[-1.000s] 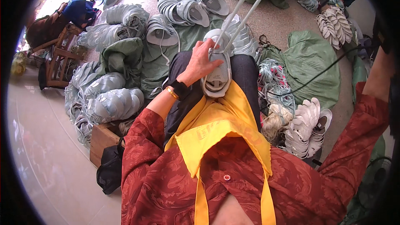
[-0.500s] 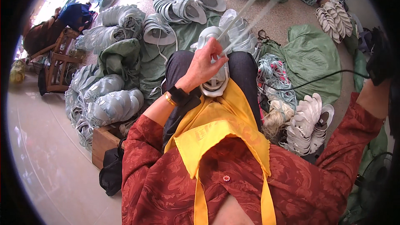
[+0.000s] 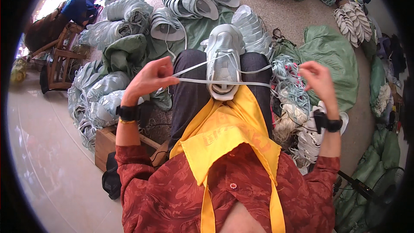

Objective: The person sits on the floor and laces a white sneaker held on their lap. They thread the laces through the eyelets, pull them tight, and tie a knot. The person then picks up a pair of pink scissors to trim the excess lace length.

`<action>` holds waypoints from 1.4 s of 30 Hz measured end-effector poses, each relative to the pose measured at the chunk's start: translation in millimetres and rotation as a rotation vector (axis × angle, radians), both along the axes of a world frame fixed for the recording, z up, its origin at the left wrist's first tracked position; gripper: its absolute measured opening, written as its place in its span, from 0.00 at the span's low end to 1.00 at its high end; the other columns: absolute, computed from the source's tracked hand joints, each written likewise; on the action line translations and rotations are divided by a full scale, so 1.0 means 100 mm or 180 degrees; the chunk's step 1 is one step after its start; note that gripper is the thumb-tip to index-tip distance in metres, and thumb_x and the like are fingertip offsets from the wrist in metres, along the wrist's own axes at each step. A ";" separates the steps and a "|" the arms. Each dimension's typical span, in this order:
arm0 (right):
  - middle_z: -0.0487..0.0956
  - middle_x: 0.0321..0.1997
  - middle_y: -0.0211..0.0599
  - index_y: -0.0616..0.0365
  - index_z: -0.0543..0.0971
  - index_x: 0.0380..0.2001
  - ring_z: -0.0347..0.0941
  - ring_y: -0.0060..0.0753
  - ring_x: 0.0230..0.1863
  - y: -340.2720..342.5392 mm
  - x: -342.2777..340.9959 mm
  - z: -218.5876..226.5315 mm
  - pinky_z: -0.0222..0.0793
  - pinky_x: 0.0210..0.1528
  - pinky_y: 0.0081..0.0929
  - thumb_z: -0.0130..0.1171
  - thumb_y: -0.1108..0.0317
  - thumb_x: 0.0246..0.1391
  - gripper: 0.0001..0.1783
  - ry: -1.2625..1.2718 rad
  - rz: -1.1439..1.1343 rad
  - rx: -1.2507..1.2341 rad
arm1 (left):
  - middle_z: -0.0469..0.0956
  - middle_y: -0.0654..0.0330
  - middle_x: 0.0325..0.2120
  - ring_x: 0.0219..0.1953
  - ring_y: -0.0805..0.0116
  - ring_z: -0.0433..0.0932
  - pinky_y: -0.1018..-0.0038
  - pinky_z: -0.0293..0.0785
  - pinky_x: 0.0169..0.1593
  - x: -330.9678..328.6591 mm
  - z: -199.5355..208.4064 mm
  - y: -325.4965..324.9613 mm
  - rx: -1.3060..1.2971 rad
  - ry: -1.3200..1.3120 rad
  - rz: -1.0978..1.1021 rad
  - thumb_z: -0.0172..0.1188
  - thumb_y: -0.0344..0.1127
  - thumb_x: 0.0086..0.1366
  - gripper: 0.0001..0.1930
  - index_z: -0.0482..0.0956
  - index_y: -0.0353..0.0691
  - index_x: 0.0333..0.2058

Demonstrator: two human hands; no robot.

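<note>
A pale grey-green sneaker (image 3: pixel 224 51) rests between my knees, toe pointing away and heel against the yellow apron (image 3: pixel 220 121). My left hand (image 3: pixel 153 77) pinches a flat, pale shoelace (image 3: pixel 194 80) to the left of the shoe. One stretch of lace runs from the eyelets to these fingers; another crosses above the shoe's opening toward the right knee. Over on the right, my right hand (image 3: pixel 320 80) is raised, its thumb and fingertips parted, with no lace visible between them. Beneath it lies a bundle of pale blue laces (image 3: pixel 290 75).
Stacked shoe uppers (image 3: pixel 125 21) line the left side, above a wooden box (image 3: pixel 105 149). More uppers (image 3: pixel 252 28) stand beyond my right knee. A green sack (image 3: pixel 330 64) lies to the right, near white uppers (image 3: pixel 351 23). A wooden chair (image 3: pixel 64 60) stands far left.
My left hand moved from over the shoe to its left, drawing lace along. My right hand came in from the far right edge. The lace that stretched upward is now low across the shoe.
</note>
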State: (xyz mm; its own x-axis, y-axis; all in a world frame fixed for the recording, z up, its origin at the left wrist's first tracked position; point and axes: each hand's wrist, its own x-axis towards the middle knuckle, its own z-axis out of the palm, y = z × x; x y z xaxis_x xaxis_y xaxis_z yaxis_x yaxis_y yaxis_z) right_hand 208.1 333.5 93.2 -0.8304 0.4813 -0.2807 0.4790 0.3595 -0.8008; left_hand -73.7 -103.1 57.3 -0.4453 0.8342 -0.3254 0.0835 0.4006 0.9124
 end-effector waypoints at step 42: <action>0.82 0.34 0.49 0.64 0.79 0.36 0.80 0.57 0.38 -1.25 -1.06 -0.82 0.74 0.39 0.44 0.63 0.75 0.58 0.05 0.1341 0.0788 0.0846 | 0.75 0.46 0.33 0.41 0.45 0.76 0.58 0.74 0.46 0.21 -0.61 1.40 0.0281 0.3328 -0.0211 0.57 0.21 0.60 0.10 0.70 0.31 0.41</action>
State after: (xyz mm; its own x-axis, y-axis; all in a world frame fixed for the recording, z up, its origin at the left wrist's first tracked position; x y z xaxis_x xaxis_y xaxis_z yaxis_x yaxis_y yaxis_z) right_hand 102.0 208.4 11.3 -0.9419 0.2665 0.2046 0.0125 0.6363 -0.7713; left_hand -52.9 36.6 -3.8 -0.4220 0.8692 0.2578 0.8658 0.3020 0.3991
